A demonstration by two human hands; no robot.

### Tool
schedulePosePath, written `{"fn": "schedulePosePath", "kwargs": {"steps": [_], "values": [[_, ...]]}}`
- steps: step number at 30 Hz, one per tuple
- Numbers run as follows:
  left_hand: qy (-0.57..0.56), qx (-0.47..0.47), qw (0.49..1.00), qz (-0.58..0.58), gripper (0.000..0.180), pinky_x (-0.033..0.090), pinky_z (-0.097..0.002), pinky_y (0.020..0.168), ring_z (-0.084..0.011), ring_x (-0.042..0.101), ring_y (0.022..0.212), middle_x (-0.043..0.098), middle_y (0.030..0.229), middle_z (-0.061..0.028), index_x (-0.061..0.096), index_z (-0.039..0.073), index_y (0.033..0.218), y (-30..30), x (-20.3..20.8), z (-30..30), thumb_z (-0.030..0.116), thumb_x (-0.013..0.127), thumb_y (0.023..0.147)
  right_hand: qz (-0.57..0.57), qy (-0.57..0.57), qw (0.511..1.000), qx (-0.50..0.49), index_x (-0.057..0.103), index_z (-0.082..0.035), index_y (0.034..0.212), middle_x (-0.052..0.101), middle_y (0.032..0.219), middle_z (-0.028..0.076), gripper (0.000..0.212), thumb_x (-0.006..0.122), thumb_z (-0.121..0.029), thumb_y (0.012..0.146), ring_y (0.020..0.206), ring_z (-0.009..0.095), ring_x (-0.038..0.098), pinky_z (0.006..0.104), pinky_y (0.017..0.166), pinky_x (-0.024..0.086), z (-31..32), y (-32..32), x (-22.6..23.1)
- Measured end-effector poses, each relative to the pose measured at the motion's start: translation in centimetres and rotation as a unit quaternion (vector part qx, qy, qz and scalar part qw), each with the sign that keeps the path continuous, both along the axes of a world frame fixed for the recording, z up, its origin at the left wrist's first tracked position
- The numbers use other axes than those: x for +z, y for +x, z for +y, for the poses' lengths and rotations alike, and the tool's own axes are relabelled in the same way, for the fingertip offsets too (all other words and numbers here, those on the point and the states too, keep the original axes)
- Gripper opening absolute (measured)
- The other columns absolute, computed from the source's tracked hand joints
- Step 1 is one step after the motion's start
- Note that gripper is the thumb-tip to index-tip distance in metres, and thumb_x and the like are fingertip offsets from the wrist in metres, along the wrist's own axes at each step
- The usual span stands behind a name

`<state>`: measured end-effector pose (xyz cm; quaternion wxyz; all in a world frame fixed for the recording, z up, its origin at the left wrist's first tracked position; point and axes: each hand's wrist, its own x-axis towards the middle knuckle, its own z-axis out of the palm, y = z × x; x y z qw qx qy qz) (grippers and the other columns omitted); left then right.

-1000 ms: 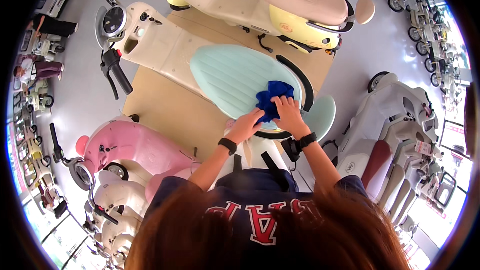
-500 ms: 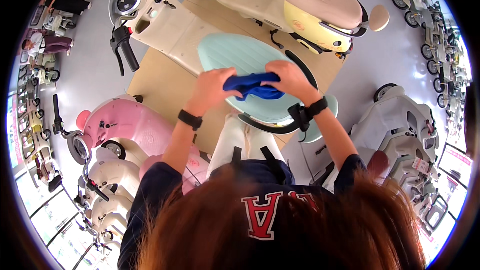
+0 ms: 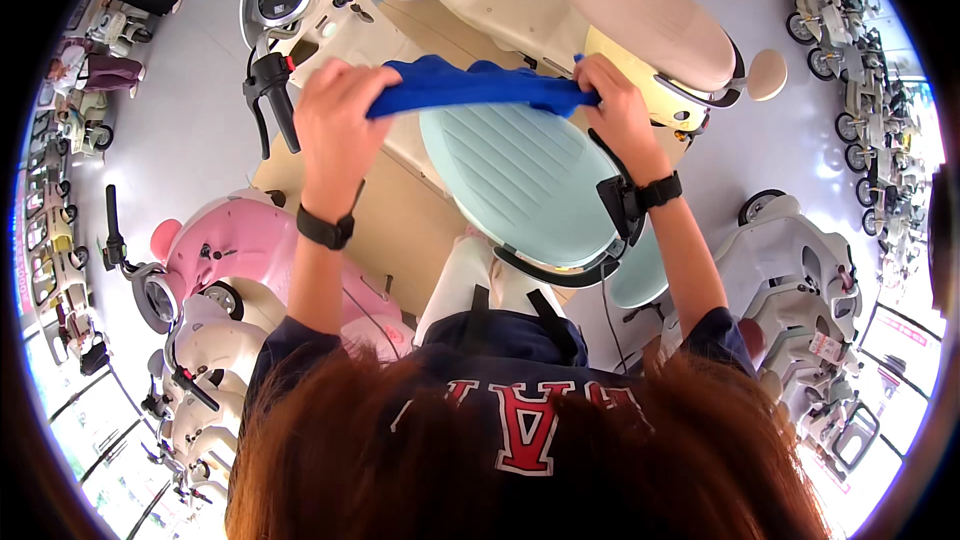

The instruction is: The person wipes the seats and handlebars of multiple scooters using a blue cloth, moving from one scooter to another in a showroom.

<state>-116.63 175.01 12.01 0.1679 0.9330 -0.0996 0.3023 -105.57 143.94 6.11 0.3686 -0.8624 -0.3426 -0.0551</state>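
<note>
Deep-blue, soft fabric cloth: held stretched betw. L hand & R hand, partly hiding far end of mint-green, ribbed, rounded scooter seat. Upper edge wavy; lower edge straighter, sl. blurred. Fingers of both hands clamped on opp. ends.

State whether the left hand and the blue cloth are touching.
Touching: the head view shows the left hand with its fingers closed on one end of the blue cloth.
</note>
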Motion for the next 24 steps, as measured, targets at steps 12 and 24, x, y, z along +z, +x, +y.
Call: {"fn": "schedulePosePath", "kwargs": {"steps": [12,24], "values": [[-0.201,-0.197,0.835,0.474,0.029,0.048,-0.0446,0.074,-0.0393,0.062,0.088,0.065,0.09,-0.0171,0.06,0.004,0.099,-9.7,-17.5,-6.5,0.013,0.076,0.077,0.161,-0.302,0.934,0.104,0.056,-0.006,0.088,0.057,0.099,0.007,0.027,0.069,0.004,0.067,0.097,0.031,0.06,0.044,0.081,0.048,-7.8,-11.0,-16.3],[-0.416,-0.169,0.806,0.386,0.054,0.048,-0.0365,0.084,-0.0303,0.055,0.096,0.05,0.102,-0.0138,0.047,0.004,0.113,-7.1,-14.9,-10.0,-0.006,0.075,0.069,0.267,-0.094,0.959,0.002,0.062,-0.005,0.108,0.07,0.086,0.014,0.033,0.074,-0.009,0.078,0.074,0.031,0.07,0.0363,0.068,0.056,-0.2,-16.1,-7.6]]}}
